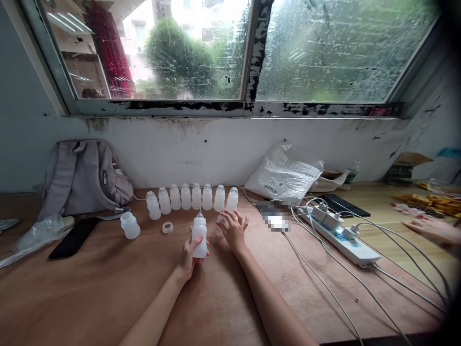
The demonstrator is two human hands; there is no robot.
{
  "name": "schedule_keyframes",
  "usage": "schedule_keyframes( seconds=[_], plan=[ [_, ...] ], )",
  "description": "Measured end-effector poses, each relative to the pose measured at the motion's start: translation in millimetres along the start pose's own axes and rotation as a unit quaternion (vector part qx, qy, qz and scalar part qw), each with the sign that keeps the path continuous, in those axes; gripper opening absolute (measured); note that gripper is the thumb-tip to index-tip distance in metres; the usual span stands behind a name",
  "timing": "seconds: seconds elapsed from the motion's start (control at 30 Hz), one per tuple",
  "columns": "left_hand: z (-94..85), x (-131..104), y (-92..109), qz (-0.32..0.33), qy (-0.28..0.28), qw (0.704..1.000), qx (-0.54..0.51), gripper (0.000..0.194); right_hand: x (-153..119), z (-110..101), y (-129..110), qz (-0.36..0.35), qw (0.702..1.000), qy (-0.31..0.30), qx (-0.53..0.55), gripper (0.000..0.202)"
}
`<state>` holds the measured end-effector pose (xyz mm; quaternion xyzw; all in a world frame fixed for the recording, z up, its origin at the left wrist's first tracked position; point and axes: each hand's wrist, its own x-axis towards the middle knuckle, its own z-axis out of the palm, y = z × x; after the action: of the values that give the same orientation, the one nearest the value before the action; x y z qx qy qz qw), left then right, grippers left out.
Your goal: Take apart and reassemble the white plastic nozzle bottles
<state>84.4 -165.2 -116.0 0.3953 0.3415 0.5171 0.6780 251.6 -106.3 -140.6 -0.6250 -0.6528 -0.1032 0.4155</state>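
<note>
A frosted white bottle with a clear nipple on top stands upright in my left hand, whose fingers wrap round its lower body. To the right of it, my right hand has its fingers spread over the table; a clear cap seems to lie partly behind the fingers. Beyond both hands is a row of several capped bottles. An open bottle without a top leans at the left, and a white ring lies between it and my left hand.
A grey backpack, black phone and clear plastic bag are at the left. To the right are a silver pouch, a white power strip with cables, and another phone. Another person's hand reaches in at the far right.
</note>
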Motion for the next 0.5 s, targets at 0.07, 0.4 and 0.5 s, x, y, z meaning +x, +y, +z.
schedule_keyframes(
  seconds=[0.07, 0.4, 0.5],
  plan=[
    [-0.6, 1, 0, 0.001, 0.006, 1.000, -0.001, 0.031, -2, 5, 1, 0.005, 0.999, -0.018, -0.031, 0.024],
    [-3.3, 3, -6, -0.005, 0.006, 1.000, 0.019, 0.031, 0, 9, 17, 0.088, 0.992, -0.077, -0.044, 0.028],
    [-3.3, 3, -5, -0.009, 0.004, 1.000, 0.023, 0.032, 1, 9, 18, 0.096, 0.992, -0.077, -0.037, 0.028]
  ],
)
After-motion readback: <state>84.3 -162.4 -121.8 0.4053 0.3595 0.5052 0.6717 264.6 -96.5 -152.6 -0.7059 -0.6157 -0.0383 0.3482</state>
